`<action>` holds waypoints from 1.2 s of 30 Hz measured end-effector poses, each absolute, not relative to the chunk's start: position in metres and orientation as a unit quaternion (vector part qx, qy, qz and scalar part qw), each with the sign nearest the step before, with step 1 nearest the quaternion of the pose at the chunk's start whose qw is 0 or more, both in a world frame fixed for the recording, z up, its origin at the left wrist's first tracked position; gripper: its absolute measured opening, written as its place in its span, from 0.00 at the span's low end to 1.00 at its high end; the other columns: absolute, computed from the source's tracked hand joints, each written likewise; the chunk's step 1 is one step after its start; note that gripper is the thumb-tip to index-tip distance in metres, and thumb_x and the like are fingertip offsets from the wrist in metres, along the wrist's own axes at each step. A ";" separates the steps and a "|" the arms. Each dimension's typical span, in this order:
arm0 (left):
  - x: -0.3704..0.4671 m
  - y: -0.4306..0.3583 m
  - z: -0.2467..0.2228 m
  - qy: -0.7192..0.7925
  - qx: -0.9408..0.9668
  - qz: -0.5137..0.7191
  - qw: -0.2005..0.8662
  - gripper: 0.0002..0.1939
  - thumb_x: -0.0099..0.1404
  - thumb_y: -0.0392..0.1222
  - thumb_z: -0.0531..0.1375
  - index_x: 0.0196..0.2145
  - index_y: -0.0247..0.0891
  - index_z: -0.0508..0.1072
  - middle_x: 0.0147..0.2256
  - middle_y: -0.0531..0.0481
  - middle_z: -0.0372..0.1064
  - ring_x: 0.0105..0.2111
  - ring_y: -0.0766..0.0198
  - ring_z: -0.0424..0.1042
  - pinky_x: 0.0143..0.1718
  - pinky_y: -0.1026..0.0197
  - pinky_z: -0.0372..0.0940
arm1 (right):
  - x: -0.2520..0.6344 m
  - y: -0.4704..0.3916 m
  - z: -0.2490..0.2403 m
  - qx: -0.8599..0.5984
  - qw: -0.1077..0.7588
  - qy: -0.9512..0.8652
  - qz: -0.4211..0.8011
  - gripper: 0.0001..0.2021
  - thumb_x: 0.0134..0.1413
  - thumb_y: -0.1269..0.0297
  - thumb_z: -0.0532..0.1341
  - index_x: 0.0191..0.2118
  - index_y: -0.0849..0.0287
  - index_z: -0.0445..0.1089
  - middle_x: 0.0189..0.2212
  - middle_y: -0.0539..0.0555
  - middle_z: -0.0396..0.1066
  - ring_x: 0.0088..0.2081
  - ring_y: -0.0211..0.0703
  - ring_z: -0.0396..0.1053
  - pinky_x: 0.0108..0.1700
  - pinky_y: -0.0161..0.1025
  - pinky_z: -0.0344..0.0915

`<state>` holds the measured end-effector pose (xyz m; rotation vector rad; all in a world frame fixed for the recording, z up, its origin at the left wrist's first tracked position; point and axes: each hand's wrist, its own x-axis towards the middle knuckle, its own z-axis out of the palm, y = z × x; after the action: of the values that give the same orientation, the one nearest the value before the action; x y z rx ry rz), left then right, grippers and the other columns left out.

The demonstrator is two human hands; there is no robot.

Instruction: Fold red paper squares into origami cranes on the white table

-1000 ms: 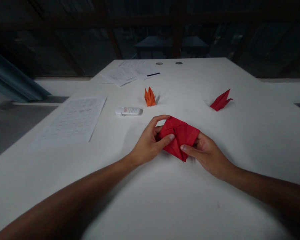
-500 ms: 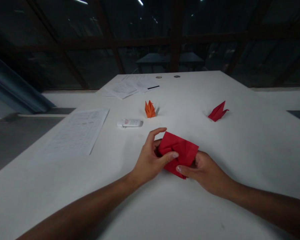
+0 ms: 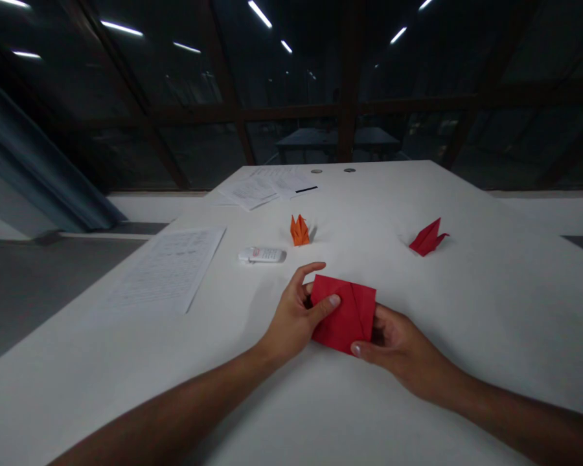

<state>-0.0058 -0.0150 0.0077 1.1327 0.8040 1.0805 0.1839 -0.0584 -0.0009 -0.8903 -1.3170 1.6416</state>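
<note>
A red sheet of origami paper (image 3: pixel 346 317), folded into a square with a diagonal crease, is held just above the table between both hands. My left hand (image 3: pixel 296 317) pinches its left side, thumb flat on the front and index finger raised past the top corner. At the lower right corner, my right hand (image 3: pixel 398 349) grips the paper with the thumb in front; its other fingers are partly hidden behind. Beyond the hands stand an orange paper crane (image 3: pixel 300 231) and, farther right, a red paper crane (image 3: pixel 426 238).
The white table (image 3: pixel 495 310) carries a white glue dispenser or similar small plastic item (image 3: pixel 262 255) left of the hands. A written sheet (image 3: pixel 168 272) lies at left, more papers (image 3: pixel 257 188) with a black strip (image 3: pixel 306 189) behind. Two small round objects lie at the far edge.
The red paper has turned slightly and now shows a flatter, smoother face with its diagonal crease. My right thumb has shifted to its lower corner. The whole view has tilted upward.
</note>
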 end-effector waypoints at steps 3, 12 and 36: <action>-0.007 -0.013 0.007 0.353 0.489 0.477 0.639 0.34 0.61 0.48 0.71 0.58 0.42 0.59 0.29 0.57 0.72 0.25 0.69 0.70 0.30 0.66 0.69 | 0.186 -0.059 -0.003 -0.374 0.411 -0.530 0.641 0.20 0.55 0.62 0.69 0.52 0.54 0.67 0.46 0.56 0.78 0.43 0.48 0.77 0.51 0.50 0.73; -0.009 -0.017 0.004 0.348 0.607 0.340 0.629 0.35 0.62 0.48 0.69 0.61 0.44 0.59 0.36 0.51 0.75 0.29 0.66 0.71 0.30 0.66 0.63 | 0.203 -0.056 -0.015 -0.464 0.441 -0.678 0.361 0.21 0.63 0.59 0.63 0.60 0.48 0.62 0.55 0.58 0.66 0.52 0.50 0.69 0.56 0.51 0.68; -0.012 -0.020 0.000 0.397 0.776 0.276 0.405 0.16 0.64 0.41 0.67 0.47 0.42 0.68 0.39 0.52 0.74 0.34 0.65 0.71 0.38 0.62 0.63 | 0.203 -0.050 -0.005 -0.465 0.369 -0.674 0.440 0.02 0.60 0.66 0.62 0.38 0.54 0.68 0.33 0.48 0.68 0.34 0.42 0.64 0.38 0.39 0.63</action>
<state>-0.0122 -0.0200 -0.0001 1.9589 1.0015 0.6961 0.2028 -0.0504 -0.0049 -1.1937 -1.7291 1.1292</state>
